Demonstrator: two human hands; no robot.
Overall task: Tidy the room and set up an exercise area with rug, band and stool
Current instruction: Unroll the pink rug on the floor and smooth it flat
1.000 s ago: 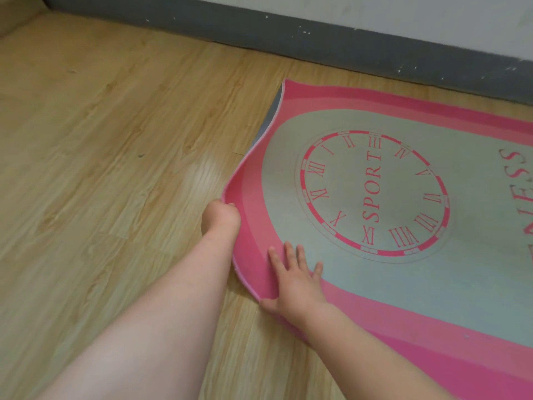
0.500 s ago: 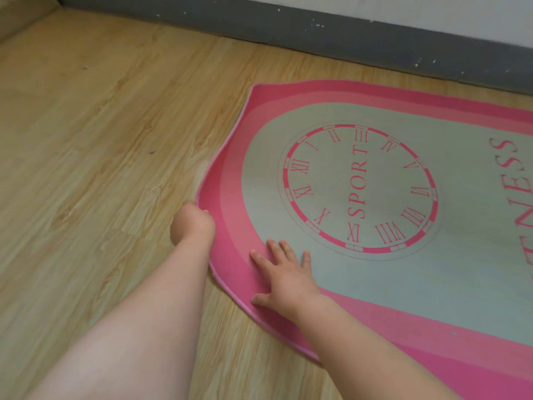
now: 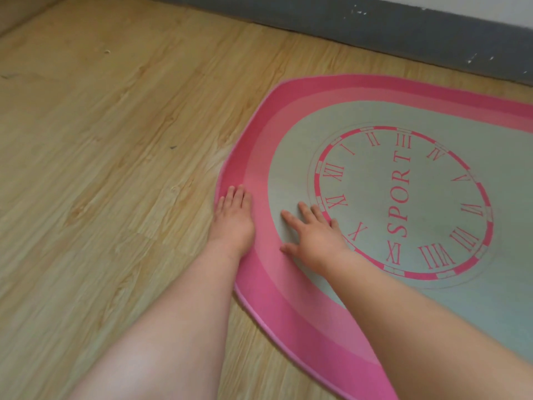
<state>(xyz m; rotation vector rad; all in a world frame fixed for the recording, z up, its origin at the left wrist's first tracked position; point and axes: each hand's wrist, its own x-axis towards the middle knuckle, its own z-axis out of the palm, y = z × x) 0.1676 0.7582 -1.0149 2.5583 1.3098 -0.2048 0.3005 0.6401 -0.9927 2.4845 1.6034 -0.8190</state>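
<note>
Head view: the rug [image 3: 375, 105] lies flat on the wooden floor [image 3: 115, 168], near its edge along the grey baseboard [image 3: 375, 33]. Left hand [image 3: 233, 217] rests flat on the rug's pink end border; right hand [image 3: 314, 238] presses spread fingers beside the clock print [image 3: 403, 197]. Neither hand grasps anything.

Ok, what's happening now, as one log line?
step: pressing rug flat | left hand: flat on pink edge | right hand: spread on grey middle | rug: lying on floor
</note>
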